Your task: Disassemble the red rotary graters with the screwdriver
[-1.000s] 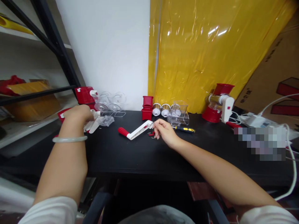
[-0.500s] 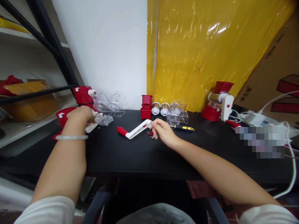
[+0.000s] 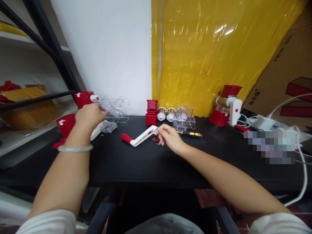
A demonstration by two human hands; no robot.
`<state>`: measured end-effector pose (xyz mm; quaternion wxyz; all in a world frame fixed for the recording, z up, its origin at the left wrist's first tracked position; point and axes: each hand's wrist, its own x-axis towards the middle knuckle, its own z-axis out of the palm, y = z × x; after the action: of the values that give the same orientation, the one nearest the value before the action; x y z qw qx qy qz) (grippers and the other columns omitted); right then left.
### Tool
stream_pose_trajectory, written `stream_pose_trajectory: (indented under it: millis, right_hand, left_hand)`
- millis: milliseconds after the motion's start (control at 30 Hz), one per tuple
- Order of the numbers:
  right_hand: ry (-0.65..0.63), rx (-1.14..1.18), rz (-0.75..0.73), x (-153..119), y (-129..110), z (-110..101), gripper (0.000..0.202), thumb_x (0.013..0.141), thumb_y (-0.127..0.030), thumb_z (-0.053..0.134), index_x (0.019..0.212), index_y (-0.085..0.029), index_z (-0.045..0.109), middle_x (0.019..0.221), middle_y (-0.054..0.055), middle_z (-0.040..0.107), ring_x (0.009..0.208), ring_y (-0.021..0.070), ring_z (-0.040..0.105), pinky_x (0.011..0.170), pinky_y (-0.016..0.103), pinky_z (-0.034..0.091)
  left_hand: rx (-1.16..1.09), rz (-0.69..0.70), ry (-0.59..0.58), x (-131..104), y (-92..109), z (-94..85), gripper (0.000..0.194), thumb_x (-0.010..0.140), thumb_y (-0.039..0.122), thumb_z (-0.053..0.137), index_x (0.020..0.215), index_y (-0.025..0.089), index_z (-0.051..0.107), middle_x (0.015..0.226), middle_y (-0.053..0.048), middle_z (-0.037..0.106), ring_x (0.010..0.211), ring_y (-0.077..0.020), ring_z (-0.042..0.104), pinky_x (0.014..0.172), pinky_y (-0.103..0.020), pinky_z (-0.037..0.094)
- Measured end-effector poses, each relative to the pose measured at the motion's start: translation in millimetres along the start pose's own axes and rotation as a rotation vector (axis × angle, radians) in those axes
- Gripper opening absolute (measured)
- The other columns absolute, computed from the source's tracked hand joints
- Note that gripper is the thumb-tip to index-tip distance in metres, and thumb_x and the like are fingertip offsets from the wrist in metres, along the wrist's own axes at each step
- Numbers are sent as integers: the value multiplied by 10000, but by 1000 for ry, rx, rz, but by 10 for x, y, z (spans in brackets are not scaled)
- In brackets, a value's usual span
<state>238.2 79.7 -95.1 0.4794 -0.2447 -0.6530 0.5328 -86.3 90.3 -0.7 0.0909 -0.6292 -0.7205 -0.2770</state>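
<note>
A white crank handle point(image 3: 143, 136) with a red grip lies on the black table, its hollow side showing. My right hand point(image 3: 169, 136) pinches its far end between thumb and fingertips. Small screws and a little red piece point(image 3: 156, 139) lie just below those fingers. My left hand point(image 3: 90, 115), a pale bangle on its wrist, is stretched over the parts at the left, fingers extended and slightly blurred. Near it are a red grater base point(image 3: 65, 125), a white plastic part point(image 3: 97, 130), a clear lid-like piece point(image 3: 109, 126) and clear housings point(image 3: 115, 107).
Red hoppers point(image 3: 151, 113), grater drums point(image 3: 170, 114) and clear housings point(image 3: 185, 122) line the back. A yellow-and-black screwdriver point(image 3: 191, 134) lies right of my right hand. An assembled rotary grater point(image 3: 224, 107) stands farther right, beside white cables and a charger point(image 3: 264, 123). Shelving point(image 3: 36, 97) borders the left.
My left hand has moved up and slightly right, away from the white parts toward the clear housings. My right hand has stayed at the crank's end. The view has shifted slightly.
</note>
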Motion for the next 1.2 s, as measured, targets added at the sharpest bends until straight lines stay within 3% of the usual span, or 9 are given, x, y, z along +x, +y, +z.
stream_pose_trajectory:
  millis: [33, 67, 167, 267, 433, 567, 700, 933, 1200]
  right_hand:
    - [3, -15, -5, 3, 3, -9, 297, 849, -474, 552, 752, -194, 537, 461, -88, 466, 385, 75, 434, 471, 220, 427]
    - [7, -39, -9, 5, 3, -22, 298, 858, -476, 538, 758, -195, 536, 465, -85, 468, 388, 77, 434, 460, 216, 408]
    - [17, -207, -48, 10, -19, -84, 272, 896, -440, 489, 780, -198, 535, 489, -72, 477, 412, 88, 443, 455, 212, 360]
    - [-12, -552, -187, 21, -59, -175, 220, 919, -352, 482, 783, -195, 555, 552, -48, 510, 477, 93, 455, 501, 219, 324]
    - [-159, -968, -257, 45, -43, -271, 66, 861, -219, 591, 810, -189, 619, 660, -18, 565, 572, 103, 478, 566, 231, 302]
    - [-307, -1060, -307, 23, -6, -246, 87, 825, -214, 669, 909, -195, 673, 849, 31, 605, 785, 147, 557, 702, 254, 375]
    - [-360, -1131, -254, -5, 4, -215, 155, 835, -222, 673, 987, -235, 698, 981, 55, 605, 984, 200, 569, 824, 327, 373]
    - [-202, -1089, -303, 5, 53, -211, 211, 893, -246, 595, 1096, -236, 652, 1075, 62, 594, 933, 172, 574, 826, 326, 375]
    - [-32, -1245, -484, -17, -15, -145, 137, 904, -225, 577, 1002, -223, 673, 925, 49, 600, 911, 191, 549, 817, 334, 306]
  left_hand:
    - [-22, 21, 53, -46, 155, 36, 473, 819, 578, 553, 908, 119, 621, 807, -78, 654, 865, -231, 565, 780, -349, 414]
    - [-102, 107, 7, -99, 316, 94, 497, 853, 592, 501, 978, 126, 621, 842, -75, 673, 809, -198, 577, 746, -311, 428]
    - [-206, 399, -364, -287, 737, 349, 543, 836, 657, 476, 986, 163, 644, 861, -70, 694, 756, -193, 619, 698, -285, 452]
    - [-99, 562, -475, -452, 939, 600, 537, 718, 665, 616, 946, 181, 663, 917, -86, 693, 783, -220, 636, 678, -287, 444]
    - [-43, 612, -500, -508, 914, 800, 322, 707, 444, 674, 920, 202, 665, 930, -71, 690, 803, -225, 643, 690, -288, 439]
    - [-70, 565, -540, -470, 889, 799, 252, 723, 314, 622, 944, 202, 666, 920, -55, 708, 799, -206, 654, 679, -263, 441]
    - [-76, 540, -538, -459, 895, 759, 252, 719, 324, 627, 932, 202, 683, 866, -48, 717, 738, -196, 650, 622, -254, 422]
    - [-174, 481, -512, -481, 944, 675, 260, 731, 387, 633, 919, 216, 689, 760, -22, 703, 629, -175, 614, 528, -243, 366]
    - [-276, 526, -543, -544, 1021, 560, 225, 723, 403, 673, 847, 217, 695, 706, 19, 673, 598, -141, 554, 534, -236, 355]
